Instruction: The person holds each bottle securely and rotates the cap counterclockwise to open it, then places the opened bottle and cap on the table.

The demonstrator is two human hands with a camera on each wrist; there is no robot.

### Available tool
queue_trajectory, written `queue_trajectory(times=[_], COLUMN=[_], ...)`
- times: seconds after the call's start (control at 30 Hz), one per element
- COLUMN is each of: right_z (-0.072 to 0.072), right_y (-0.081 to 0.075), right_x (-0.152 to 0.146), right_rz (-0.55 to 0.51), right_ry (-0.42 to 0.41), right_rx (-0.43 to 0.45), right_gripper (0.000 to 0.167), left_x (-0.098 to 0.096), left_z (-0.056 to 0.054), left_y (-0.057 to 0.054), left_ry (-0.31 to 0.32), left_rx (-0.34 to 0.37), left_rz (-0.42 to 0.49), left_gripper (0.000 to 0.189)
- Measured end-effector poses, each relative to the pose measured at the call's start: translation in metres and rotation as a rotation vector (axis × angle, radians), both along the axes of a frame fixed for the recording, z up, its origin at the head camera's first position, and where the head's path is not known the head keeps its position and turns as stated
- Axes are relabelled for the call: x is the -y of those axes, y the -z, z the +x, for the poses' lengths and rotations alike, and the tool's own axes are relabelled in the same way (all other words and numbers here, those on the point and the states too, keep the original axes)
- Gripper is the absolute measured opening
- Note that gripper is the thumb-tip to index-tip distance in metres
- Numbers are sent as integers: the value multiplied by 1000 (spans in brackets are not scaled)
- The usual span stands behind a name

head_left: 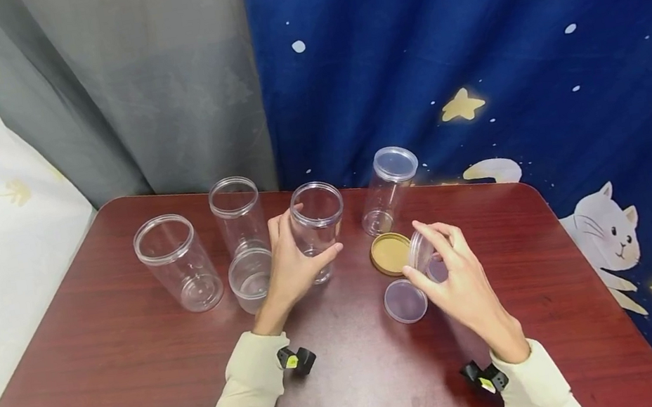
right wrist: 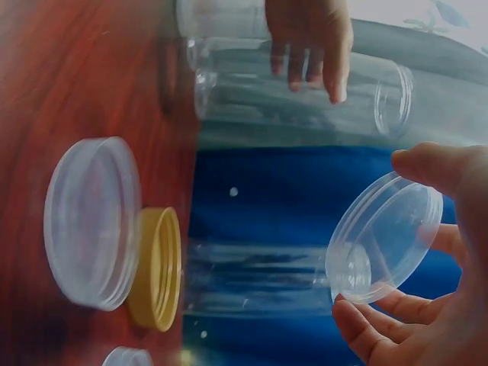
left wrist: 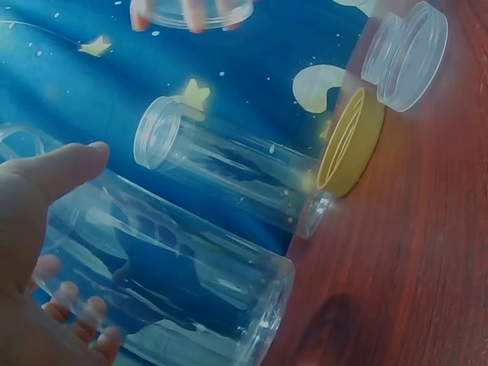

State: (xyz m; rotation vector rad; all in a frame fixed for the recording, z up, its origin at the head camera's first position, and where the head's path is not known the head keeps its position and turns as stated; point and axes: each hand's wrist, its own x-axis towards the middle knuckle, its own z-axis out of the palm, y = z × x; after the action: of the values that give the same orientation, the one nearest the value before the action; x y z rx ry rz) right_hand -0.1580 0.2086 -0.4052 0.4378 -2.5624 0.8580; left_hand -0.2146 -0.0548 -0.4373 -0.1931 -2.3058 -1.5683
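Note:
My left hand grips a clear plastic jar with an uncovered top, thumb on the near side and fingers round the far side. Between thumb and fingers, my right hand holds a clear lid tilted on edge above the table. Beneath and beside that lid lie a gold lid and a flat clear lid. Another clear lid shows partly behind the right fingers. Just behind the gold lid stands a tall jar with a clear lid on top.
Left of my left hand stand two tall lidless jars, one at the far left and one farther back. A short clear tub sits close to my left wrist. Curtains hang along the table's back edge.

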Motion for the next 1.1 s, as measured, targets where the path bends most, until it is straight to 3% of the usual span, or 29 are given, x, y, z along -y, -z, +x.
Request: queue_trajectory(times=[0.33, 0.8, 1.1], right_z=[5, 15, 20], right_y=[17, 34, 39], right_x=[-21, -41, -51], right_rz=[26, 96, 152], right_ry=[35, 100, 99], right_rx=[21, 189, 306], right_gripper=[70, 67, 67], left_x=[4, 13, 16], left_z=[0, -1, -2], left_y=[-4, -10, -9], left_ry=[-104, -236, -240], left_rx=[6, 50, 78], left_rz=[-106, -245, -279], left_gripper=[91, 96, 93])
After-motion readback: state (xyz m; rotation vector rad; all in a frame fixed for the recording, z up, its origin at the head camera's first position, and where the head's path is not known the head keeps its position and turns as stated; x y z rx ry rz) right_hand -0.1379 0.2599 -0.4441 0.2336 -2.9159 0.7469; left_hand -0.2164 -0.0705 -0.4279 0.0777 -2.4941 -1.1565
